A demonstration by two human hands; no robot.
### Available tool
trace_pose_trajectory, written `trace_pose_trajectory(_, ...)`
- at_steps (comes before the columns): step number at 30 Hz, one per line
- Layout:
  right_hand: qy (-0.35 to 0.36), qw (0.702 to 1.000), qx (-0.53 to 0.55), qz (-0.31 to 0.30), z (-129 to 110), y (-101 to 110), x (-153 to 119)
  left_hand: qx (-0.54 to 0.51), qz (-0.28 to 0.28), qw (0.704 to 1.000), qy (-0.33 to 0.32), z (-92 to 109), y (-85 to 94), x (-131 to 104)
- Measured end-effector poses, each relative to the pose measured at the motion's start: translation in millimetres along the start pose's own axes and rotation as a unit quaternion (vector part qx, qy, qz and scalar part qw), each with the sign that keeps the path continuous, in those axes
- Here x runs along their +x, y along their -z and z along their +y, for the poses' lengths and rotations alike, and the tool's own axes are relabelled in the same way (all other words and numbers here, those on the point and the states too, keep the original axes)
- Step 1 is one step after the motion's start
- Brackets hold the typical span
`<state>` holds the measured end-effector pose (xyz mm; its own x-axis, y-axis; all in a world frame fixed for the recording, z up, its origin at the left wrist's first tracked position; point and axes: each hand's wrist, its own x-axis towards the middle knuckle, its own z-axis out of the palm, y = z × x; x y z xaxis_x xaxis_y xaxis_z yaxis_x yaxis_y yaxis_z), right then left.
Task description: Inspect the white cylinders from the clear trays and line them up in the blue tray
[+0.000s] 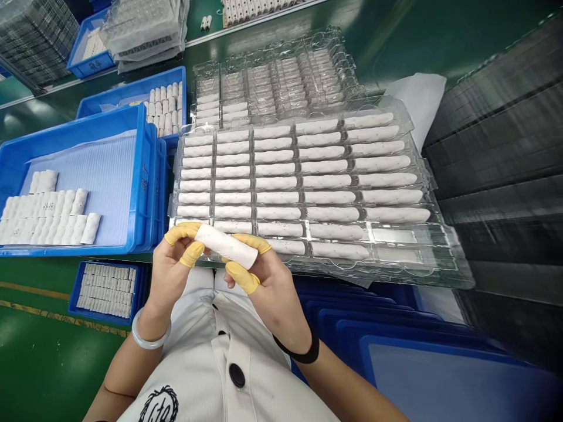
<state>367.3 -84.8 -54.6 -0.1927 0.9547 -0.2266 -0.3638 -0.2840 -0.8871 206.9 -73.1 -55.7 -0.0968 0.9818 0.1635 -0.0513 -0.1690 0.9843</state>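
The roll is just below the middle of the frame, held tilted between both hands, its left end higher than its right, in front of the near edge of the clear tray. The left hand has its grip pinched on the left end, finger and thumb in yellow covers. The right hand pinches the right part of the roll, its grip closed from above and below, also with yellow covers. A pale bangle circles the left wrist and a black band the right. The tray fills the middle and right of the frame on the green table, with white rolls lying in columns. Behind it, at upper centre, another clear tray has a few white rolls in its left columns. At the left edge, a blue bin holds short white rolls standing close together on a striped liner. A smaller blue bin, full of white pieces, is at lower left. Tall grey stacks stand at the right edge.
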Motion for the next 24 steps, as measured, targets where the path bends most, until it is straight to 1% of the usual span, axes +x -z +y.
trace_pose_trajectory(3,0.033,0.998,-0.037,-0.025,-1,4,-1,-0.015,-0.008,1.0,0.005,0,0.6,0)
trace_pose_trajectory(5,0.063,0.995,-0.064,-0.031,2,8,-1,-0.019,-0.009,1.0,0.008,1,0.3,0)
trace_pose_trajectory(8,0.124,0.985,-0.118,-0.001,8,10,-1,-0.018,-0.013,1.0,0.013,2,-1.2,0)
trace_pose_trajectory(10,0.186,0.969,-0.161,0.031,12,9,1,-0.014,-0.015,1.0,0.018,1,-2.2,0)
trace_pose_trajectory(12,0.237,0.953,-0.185,0.043,14,8,2,-0.011,-0.018,0.999,0.024,1,-2.2,-1)
trace_pose_trajectory(13,0.245,0.951,-0.181,0.043,13,8,3,-0.012,-0.02,0.999,0.027,0,-1.7,-1)
trace_pose_trajectory(15,0.216,0.965,-0.143,0.037,11,8,4,-0.024,-0.025,0.999,0.031,-2,0.1,-2)
trace_pose_trajectory(17,0.156,0.983,-0.09,0.028,9,8,4,-0.039,-0.03,0.998,0.034,-3,2.2,-2)
trace_pose_trajectory(19,0.105,0.993,-0.054,0.021,8,9,4,-0.04,-0.031,0.998,0.035,-3,3.8,-2)
trace_pose_trajectory(21,0.089,0.995,-0.042,0.026,8,10,4,-0.029,-0.028,0.999,0.037,-3,4.2,-2)
trace_pose_trajectory(24,0.108,0.992,-0.046,0.047,10,9,3,-0.028,-0.027,0.998,0.038,-3,3.0,-2)
